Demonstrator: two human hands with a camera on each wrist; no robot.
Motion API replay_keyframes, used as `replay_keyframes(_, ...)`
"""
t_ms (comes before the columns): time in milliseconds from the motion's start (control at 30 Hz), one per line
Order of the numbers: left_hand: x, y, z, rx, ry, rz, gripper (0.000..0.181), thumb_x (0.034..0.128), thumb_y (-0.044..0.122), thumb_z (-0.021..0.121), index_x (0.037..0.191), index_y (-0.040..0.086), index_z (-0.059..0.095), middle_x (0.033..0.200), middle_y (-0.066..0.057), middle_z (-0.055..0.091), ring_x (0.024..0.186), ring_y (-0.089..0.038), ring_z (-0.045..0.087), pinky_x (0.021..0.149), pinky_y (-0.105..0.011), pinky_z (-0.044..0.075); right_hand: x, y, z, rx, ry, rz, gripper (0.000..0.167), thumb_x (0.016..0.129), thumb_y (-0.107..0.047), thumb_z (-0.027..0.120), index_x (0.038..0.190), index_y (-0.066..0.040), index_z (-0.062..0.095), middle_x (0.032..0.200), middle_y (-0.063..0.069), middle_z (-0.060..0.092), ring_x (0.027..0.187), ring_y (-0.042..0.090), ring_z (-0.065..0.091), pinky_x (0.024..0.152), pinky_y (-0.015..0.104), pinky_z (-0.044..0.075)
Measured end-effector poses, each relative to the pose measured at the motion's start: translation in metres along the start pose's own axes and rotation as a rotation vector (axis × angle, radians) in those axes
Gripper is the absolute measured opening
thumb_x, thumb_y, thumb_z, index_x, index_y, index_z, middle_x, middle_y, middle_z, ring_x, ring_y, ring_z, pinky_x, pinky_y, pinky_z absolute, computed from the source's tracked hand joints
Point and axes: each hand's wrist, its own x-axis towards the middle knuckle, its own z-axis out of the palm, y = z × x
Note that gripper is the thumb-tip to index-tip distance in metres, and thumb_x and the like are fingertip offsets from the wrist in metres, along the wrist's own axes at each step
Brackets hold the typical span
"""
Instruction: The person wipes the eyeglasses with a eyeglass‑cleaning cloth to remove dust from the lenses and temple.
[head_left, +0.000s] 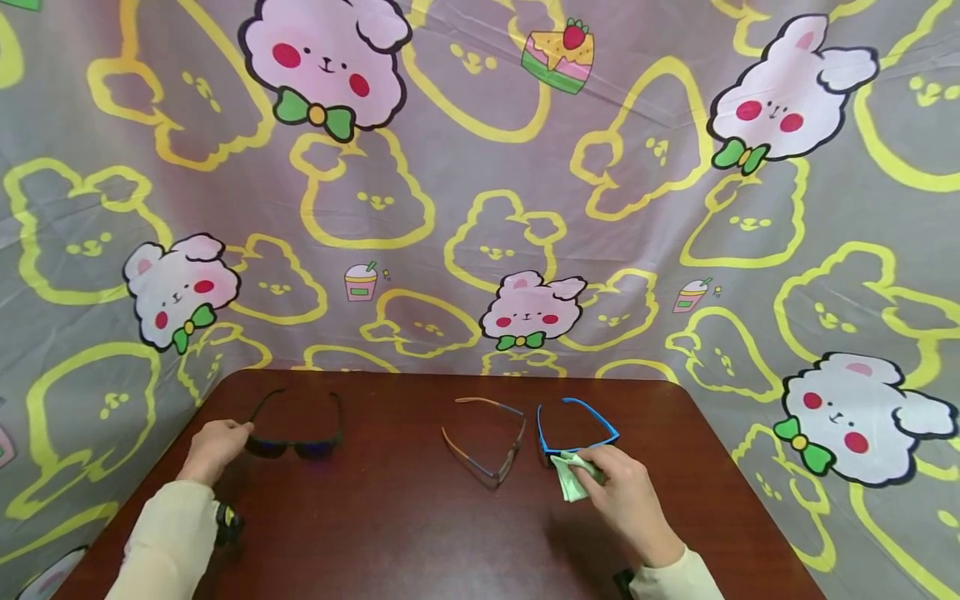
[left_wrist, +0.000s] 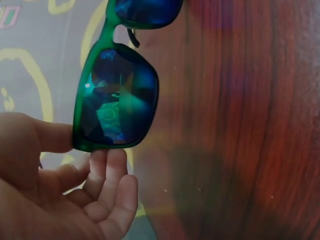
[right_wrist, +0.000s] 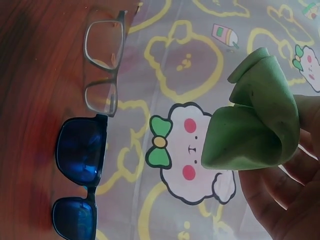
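Dark green-framed sunglasses (head_left: 294,447) are at the table's left, temples pointing to the back; my left hand (head_left: 216,450) pinches their left hinge corner. In the left wrist view, thumb and fingers of the left hand (left_wrist: 75,185) hold the corner beside a blue-green mirrored lens (left_wrist: 117,100). My right hand (head_left: 626,496) pinches a folded light green cloth (head_left: 572,479) just in front of the blue-framed glasses (head_left: 577,448). In the right wrist view the cloth (right_wrist: 250,120) bends over the fingers of the right hand (right_wrist: 285,195), apart from the blue mirrored sunglasses (right_wrist: 80,155).
Clear-lensed glasses (head_left: 487,468) with orange-brown temple tips lie between the two other pairs, close to the blue ones. A patterned curtain (head_left: 450,167) rises behind the brown table (head_left: 405,533) and along both its sides.
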Motion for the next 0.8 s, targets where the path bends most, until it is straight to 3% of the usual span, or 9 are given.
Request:
replay_keyframes(167,0.004,-0.009,-0.001,-0.076,0.054,-0.064,0.044,0.0967,0.033,0.043,0.095,-0.008,0.059,0.081,-0.016,0.055,0.076,-0.030,0.049,0.058,-0.036,0.042,0.000,-0.001,0.003,0.009,-0.002,-0.003,0.029,0.062,0.002,0.083,0.082,-0.013,0.068,0.081,-0.008,0.064,0.071,0.009,0.059,0.063,0.018,0.045)
replay_keyframes(500,0.012,-0.013,0.001,-0.138,0.094,-0.122,0.047,0.0957,0.033,0.047,0.107,-0.012,0.056,0.087,-0.020,0.059,0.084,-0.034,0.053,0.061,-0.039,0.045,-0.001,-0.002,0.003,0.018,-0.010,0.001,0.029,0.062,0.002,0.083,0.081,-0.014,0.068,0.080,-0.009,0.063,0.070,0.007,0.057,0.061,0.018,0.044)
replay_keyframes(800,0.011,-0.014,0.004,-0.170,0.124,-0.112,0.046,0.0951,0.027,0.046,0.112,-0.015,0.053,0.082,-0.016,0.066,0.080,-0.032,0.059,0.065,-0.041,0.046,-0.003,-0.002,0.000,0.009,-0.031,0.028,0.029,0.062,0.002,0.082,0.081,-0.014,0.068,0.080,-0.010,0.063,0.068,0.005,0.055,0.060,0.016,0.042)
